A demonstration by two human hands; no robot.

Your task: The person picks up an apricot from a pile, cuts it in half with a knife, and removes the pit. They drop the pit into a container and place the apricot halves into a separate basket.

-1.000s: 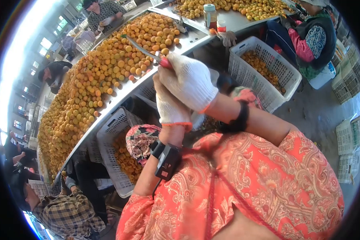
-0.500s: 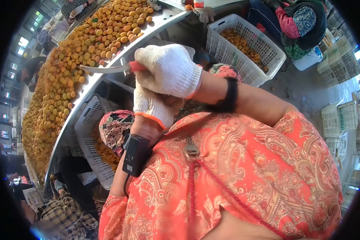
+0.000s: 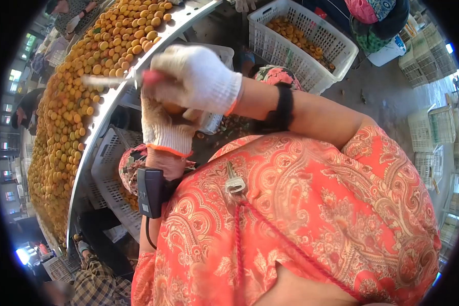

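Observation:
My right hand [image 3: 199, 76], in a white knitted glove, is closed around the red handle [image 3: 154, 78] of a tool with a narrow metal blade [image 3: 104, 81]. Motion blurs the blade, and it points left towards the heap of apricots [image 3: 61, 148]. Just below, my left hand [image 3: 166, 125], also gloved, is closed round an apricot [image 3: 173, 108], which is mostly hidden by the gloves. Both hands are close together, in front of the metal table edge [image 3: 104, 109].
White plastic crates stand on both sides: one with cut fruit [image 3: 336, 71] at upper right, another [image 3: 104, 166] at lower left. People work around the table. Stacked crates [image 3: 428, 61] line the right side. A key [image 3: 234, 184] hangs on a red cord at my chest.
Both hands have moved left and slightly apart, together with the tool. The apricot in my left hand now shows between the gloves. The view has shifted a little.

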